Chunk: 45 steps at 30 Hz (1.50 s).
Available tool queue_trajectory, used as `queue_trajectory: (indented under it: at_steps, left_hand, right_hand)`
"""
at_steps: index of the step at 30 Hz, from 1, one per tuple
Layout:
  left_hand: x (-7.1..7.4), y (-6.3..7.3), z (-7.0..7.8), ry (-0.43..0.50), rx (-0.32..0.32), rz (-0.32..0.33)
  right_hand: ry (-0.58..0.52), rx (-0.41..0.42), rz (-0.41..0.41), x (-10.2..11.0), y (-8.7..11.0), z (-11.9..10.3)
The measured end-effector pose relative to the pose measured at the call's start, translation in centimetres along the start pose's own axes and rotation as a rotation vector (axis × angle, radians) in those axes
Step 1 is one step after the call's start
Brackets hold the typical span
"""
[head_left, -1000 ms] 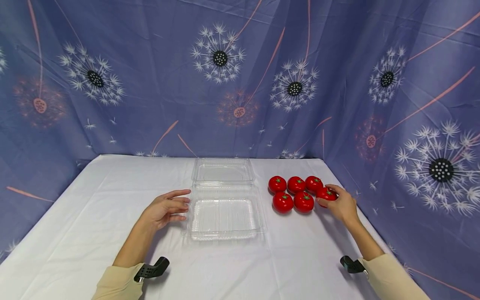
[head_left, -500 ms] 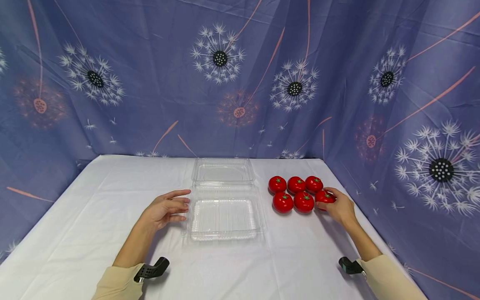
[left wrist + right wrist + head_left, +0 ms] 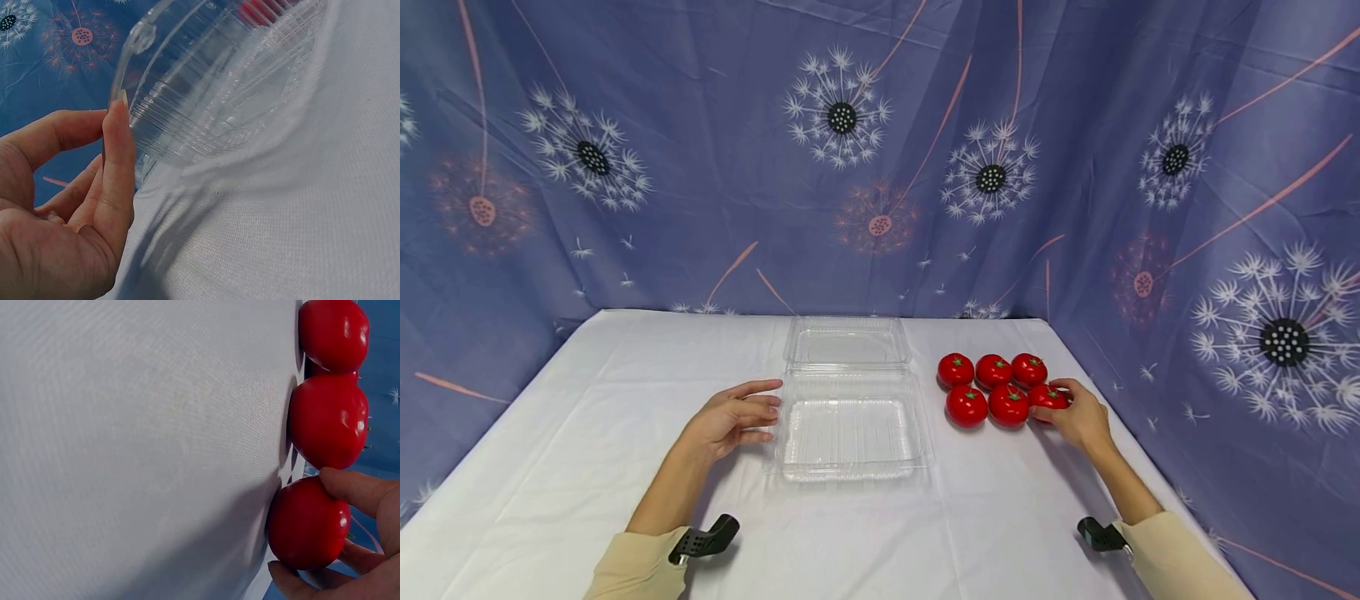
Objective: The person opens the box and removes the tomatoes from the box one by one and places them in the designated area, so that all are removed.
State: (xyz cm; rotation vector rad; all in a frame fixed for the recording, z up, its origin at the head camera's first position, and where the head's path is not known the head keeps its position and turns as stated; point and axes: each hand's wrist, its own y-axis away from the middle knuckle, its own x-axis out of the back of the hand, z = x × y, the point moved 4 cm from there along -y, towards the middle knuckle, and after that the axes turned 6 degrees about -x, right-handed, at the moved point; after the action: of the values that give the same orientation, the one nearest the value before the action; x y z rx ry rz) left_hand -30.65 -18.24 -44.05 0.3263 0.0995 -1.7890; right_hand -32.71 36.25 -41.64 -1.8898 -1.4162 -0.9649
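Note:
My right hand (image 3: 1078, 414) holds a shiny red tomato (image 3: 309, 524) with a green stem, thumb on one side and fingers on the other. That tomato sits low at the right end of the front row, close beside another tomato (image 3: 329, 422). More red tomatoes (image 3: 993, 371) form a back row behind. To the left lies a clear plastic clamshell container (image 3: 850, 477), lid (image 3: 848, 343) folded back. At its left rim, my left hand (image 3: 730, 419) pinches the edge between thumb and fingers, as the left wrist view shows.
A white cloth (image 3: 842, 550) covers the table. Blue dandelion-print curtains (image 3: 730, 150) hang behind it and along its sides. The right forearm passes near the table's right edge. Each wrist wears a black camera mount (image 3: 706, 540).
My right hand has brought its tomato slightly left and down, closer to the front row. The left hand and the container have stayed in place.

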Motion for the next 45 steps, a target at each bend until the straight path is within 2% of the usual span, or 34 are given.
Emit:
queue_trajectory:
  at_steps: [5,11,21,27,33,38,45]
  left_hand:
    - [-0.4,-0.3,-0.3,0.003,0.01,-0.005]
    - [-0.4,-0.5,-0.1,0.002,0.012,0.012]
    - [-0.4,-0.7,0.0,0.009,0.008,-0.001]
    - [-0.4,-0.7,-0.2,0.014,0.011,-0.01]
    - [-0.4,-0.4,0.0,0.005,0.015,-0.019]
    - [-0.4,-0.3,0.2,0.007,0.013,-0.034]
    - [-0.2,-0.3,0.3,-0.001,0.012,-0.031]
  right_hand:
    - [0.011,-0.032,-0.033,0.4,-0.1,0.5]
    - [0.021,-0.025,-0.05,0.4,-0.4,0.5]
    - [0.026,-0.018,-0.055,0.5,-0.4,0.5]
    - [0.046,-0.024,-0.088,0.9,-0.6,0.4]
    - [0.087,0.032,-0.113,2.1,-0.8,-1.1]
    - [0.094,0.076,-0.064,3.0,-0.8,-2.9]
    - [0.037,0.111,0.027,2.6,0.0,-6.0]
